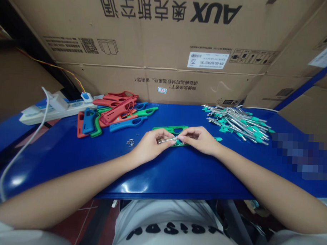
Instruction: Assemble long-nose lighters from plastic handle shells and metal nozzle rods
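Note:
In front of me, a green plastic lighter handle shell (163, 128) lies on the blue table, partly covered by both hands. My left hand (151, 142) is closed around a short silver metal tube (165, 140). My right hand (197, 138) pinches at the tube's right end, its thumb and finger on a small part too tiny to name. Thin wire and a teal piece show below the fingertips. Another green tip (218, 139) sticks out to the right, behind the right hand. A small heap of screws (130, 142) lies left of my left hand.
Red, blue and green handle shells (118, 112) are piled at the back left. Silver rods with teal ends (240, 123) form a heap at the back right. A white power strip (59, 111) and its cable are at left. A large cardboard box (165, 62) stands behind.

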### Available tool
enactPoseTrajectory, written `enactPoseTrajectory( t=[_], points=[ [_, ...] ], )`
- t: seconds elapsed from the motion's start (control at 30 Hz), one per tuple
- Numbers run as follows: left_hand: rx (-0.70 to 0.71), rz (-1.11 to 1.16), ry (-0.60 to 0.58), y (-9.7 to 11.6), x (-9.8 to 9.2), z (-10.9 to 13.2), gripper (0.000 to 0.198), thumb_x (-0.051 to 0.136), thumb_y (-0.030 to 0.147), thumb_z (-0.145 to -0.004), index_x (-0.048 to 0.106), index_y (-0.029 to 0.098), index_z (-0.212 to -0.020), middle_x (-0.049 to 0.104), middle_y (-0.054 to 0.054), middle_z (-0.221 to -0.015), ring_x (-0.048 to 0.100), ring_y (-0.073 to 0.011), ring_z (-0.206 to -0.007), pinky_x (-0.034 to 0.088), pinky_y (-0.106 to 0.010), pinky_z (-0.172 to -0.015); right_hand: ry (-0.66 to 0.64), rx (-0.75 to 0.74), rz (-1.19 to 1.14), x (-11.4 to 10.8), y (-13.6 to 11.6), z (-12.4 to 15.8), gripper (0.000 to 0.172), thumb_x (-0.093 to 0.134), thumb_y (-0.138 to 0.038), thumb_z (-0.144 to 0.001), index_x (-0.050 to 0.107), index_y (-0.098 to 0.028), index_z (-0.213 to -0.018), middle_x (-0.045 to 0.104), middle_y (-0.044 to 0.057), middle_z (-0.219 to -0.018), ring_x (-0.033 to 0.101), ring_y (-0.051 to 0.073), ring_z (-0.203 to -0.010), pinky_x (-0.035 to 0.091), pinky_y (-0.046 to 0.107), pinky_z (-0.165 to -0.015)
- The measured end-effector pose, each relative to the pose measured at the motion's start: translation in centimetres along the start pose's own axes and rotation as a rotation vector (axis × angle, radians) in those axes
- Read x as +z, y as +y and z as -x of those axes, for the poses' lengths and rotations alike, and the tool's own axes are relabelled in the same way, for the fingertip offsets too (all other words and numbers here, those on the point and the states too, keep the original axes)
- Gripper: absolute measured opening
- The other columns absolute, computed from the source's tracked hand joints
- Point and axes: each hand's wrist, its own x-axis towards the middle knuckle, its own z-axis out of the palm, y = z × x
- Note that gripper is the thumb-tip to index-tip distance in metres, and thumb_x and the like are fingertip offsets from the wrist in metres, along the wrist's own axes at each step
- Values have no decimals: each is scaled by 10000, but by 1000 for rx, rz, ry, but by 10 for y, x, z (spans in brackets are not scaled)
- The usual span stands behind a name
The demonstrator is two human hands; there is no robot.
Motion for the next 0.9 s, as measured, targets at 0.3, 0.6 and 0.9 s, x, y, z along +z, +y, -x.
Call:
enactPoseTrajectory(
  t=[0.3, 0.6, 0.9],
  points=[
    [19, -17, 18, -4, 1, 1, 272, 747, 382, -820, 691, 147, -944, 765, -78, -939, 705, -192, -849, 540, -320, -793, 7, 14, 32, 3, -3, 2, 398, 814, -528, -703, 727, -149, -790, 677, 23, -712, 550, 119, -623, 445, 270, -609],
    [26, -19, 16, -5, 2, 0, 266, 753, 381, -815, 704, 146, -929, 771, -81, -943, 711, -197, -860, 545, -317, -804, 9, -2, 59, 8, -4, 4, 440, 777, -580, -728, 676, -153, -751, 604, -7, -626, 481, 94, -548, 387, 248, -537],
    [24, -59, -3, -3, -1, 0, 292, 741, 409, -829, 716, 147, -954, 772, -84, -954, 708, -200, -857, 549, -309, -791, -16, -2, 65, 4, -4, 2, 435, 781, -580, -729, 677, -160, -771, 629, 2, -667, 493, 103, -575, 387, 251, -548]
  ],
)
